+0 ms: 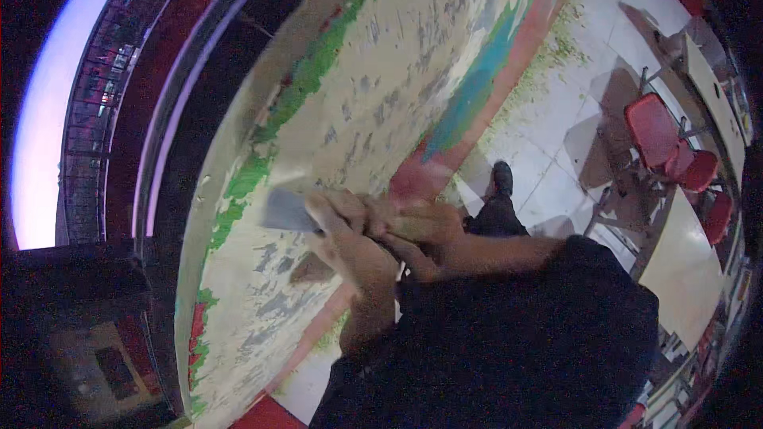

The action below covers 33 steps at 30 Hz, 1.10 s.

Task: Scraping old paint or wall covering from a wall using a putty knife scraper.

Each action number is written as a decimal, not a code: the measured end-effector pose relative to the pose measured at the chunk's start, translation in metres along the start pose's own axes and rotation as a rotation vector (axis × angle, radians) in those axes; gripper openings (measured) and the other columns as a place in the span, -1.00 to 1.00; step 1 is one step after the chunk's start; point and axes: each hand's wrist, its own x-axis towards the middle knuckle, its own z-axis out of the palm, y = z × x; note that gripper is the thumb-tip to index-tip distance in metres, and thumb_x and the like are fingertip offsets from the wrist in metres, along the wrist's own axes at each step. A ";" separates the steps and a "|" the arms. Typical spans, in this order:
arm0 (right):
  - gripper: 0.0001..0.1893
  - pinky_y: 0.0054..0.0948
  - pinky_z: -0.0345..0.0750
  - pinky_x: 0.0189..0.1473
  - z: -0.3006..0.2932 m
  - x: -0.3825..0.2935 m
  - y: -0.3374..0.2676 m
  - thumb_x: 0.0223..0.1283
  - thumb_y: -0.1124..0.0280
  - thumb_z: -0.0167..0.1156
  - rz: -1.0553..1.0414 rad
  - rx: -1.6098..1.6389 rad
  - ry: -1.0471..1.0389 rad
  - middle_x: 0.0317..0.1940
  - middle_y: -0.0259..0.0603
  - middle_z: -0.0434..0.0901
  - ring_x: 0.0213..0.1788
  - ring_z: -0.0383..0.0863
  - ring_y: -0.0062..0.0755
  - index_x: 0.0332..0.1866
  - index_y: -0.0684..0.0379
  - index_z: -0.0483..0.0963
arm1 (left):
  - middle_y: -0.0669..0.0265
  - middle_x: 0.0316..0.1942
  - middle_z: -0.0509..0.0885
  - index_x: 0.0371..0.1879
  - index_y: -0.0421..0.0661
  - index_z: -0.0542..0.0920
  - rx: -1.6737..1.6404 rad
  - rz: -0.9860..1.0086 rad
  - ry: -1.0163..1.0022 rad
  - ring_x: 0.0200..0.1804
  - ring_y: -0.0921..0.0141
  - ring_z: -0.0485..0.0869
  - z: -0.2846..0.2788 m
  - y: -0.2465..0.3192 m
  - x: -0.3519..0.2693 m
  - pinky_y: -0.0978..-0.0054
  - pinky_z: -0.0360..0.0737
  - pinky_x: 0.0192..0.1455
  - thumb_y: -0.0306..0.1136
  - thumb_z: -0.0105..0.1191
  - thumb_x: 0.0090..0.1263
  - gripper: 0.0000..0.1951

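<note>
My left hand (340, 223) and my right hand (414, 226) are close together on a scraper (288, 210) with a wide, flat metal blade. The handle is mostly hidden by my fingers. The blade lies against, or very close to, a partly stripped wall (381, 65), and it looks slightly blurred. Pale beige covers most of the wall, with grey patches showing in it. Green paint (316, 62) remains in a ragged strip along the upper edge. Lower down run a blue patch (471, 104) and a red band (426, 173).
Greenish paint flakes (551, 56) lie on the white tiled floor (536, 131) along the wall's foot. Red chairs (653, 128) and a pale tabletop (685, 268) stand to the right. My dark shoe (502, 179) is near the wall. Beyond the wall's ledge (223, 131) it is dark.
</note>
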 end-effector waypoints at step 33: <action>-0.88 -0.49 0.46 -0.47 -0.020 0.024 0.004 0.14 0.54 0.01 -0.158 -0.014 0.353 -0.52 -0.10 0.53 -0.49 0.60 -0.28 -0.23 0.29 0.42 | 0.51 -0.75 0.09 -0.58 0.01 0.22 -0.001 -0.093 -0.266 -0.72 0.57 0.17 0.037 -0.003 0.015 0.57 0.23 -0.70 -0.11 -0.23 0.43 -0.67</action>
